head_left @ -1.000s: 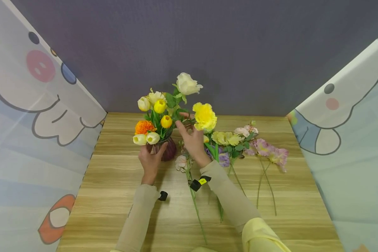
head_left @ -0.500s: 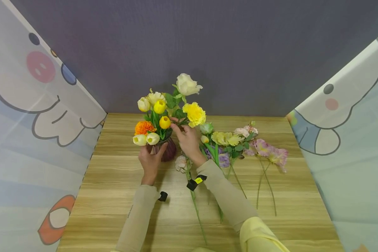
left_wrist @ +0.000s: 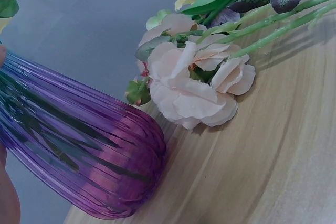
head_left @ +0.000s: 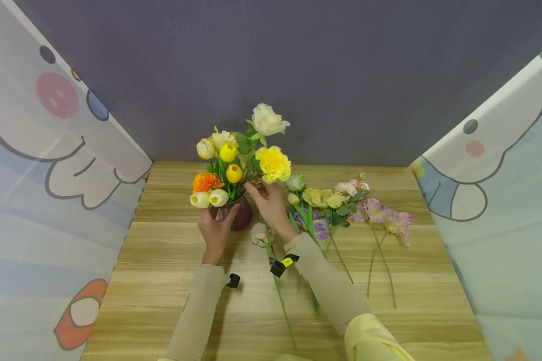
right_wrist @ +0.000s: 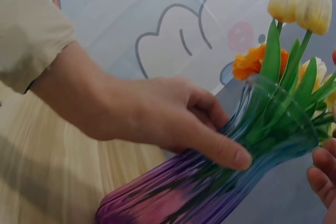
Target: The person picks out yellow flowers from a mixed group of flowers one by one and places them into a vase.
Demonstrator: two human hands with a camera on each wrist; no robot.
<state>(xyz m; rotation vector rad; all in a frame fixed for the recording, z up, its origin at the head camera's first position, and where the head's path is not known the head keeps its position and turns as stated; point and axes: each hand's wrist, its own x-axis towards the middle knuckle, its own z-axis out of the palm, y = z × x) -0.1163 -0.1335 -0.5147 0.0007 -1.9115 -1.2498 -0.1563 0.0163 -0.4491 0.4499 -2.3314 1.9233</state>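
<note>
A ribbed glass vase (head_left: 243,218), blue-green at the top and purple at the base, stands on the table with several flowers in it. My left hand (head_left: 214,234) grips its neck; the right wrist view shows that hand's thumb (right_wrist: 226,150) lying across the glass. At the right side of the vase mouth, my right hand (head_left: 272,206) pinches the stem of a yellow carnation (head_left: 274,164); the fingertips are partly hidden. White tulips (head_left: 210,199), yellow tulips (head_left: 234,173), an orange flower (head_left: 207,182) and a tall white rose (head_left: 268,120) rise from the vase.
Pale pink flowers (left_wrist: 189,87) lie close to the vase base. Further right on the wooden table (head_left: 162,281) are purple flowers (head_left: 319,226), a pale yellow flower (head_left: 322,197) and pink-lilac flowers (head_left: 384,214). A dark panel (head_left: 343,90) stands behind.
My right hand has moved left to the vase mouth, bringing the yellow carnation left and its stem into the bunch. The left hand has stayed on the vase.
</note>
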